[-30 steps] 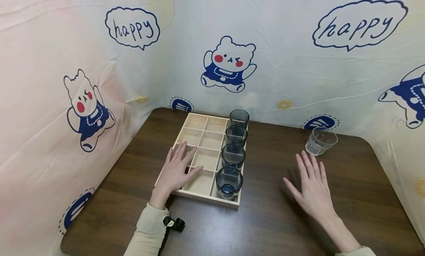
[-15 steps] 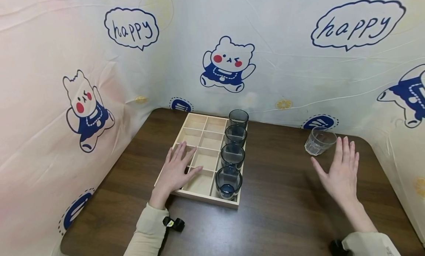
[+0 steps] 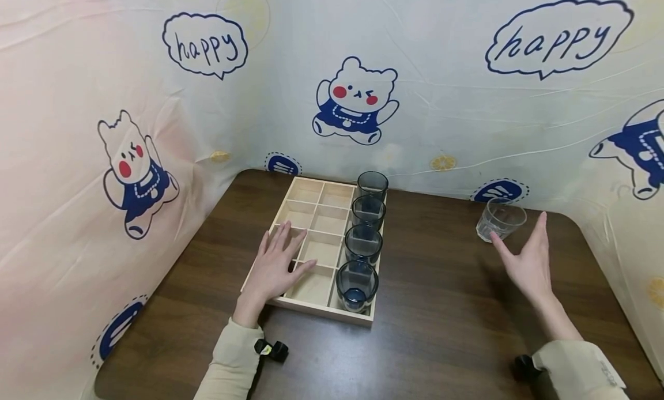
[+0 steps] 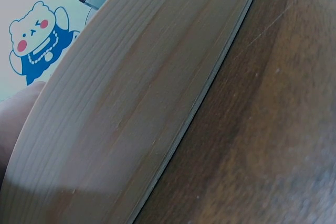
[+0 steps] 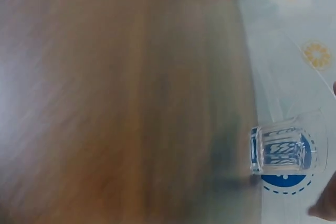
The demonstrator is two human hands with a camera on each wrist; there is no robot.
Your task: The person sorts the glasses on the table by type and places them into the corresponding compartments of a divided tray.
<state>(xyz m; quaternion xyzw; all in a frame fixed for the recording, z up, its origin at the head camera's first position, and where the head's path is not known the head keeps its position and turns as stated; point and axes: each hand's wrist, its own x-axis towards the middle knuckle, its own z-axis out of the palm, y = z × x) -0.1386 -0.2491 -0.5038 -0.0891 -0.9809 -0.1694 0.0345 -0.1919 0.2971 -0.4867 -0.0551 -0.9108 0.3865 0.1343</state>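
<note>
My left hand (image 3: 274, 266) rests over the left side of a compartmented wooden tray (image 3: 321, 312), its fingers spread. In the left wrist view the tray's outer wall (image 4: 131, 98) fills the middle, with a bit of the hand at the left edge. Several dark tinted glasses (image 3: 358, 286) stand upright in the tray's right column. A clear faceted drinking glass (image 3: 501, 219) stands at the back right of the table. Beside it is my right hand (image 3: 531, 268), thumb and fingers held apart; thumb tip overlaps the glass's lower edge in the head view, contact unclear. The right wrist view shows the clear glass (image 5: 287, 148) between fingertips at the edge.
The brown wooden table (image 3: 425, 331) carries both the tray and the clear glass. A printed cloth (image 3: 441, 100) with bears hangs close behind the table's back edge and along its sides. Black straps with small devices (image 3: 272, 349) are on the wrists.
My right hand has moved right and turned beside the clear glass, its thumb and fingers now on either side of it in the head view. My left hand, the tray and the glasses keep their places.
</note>
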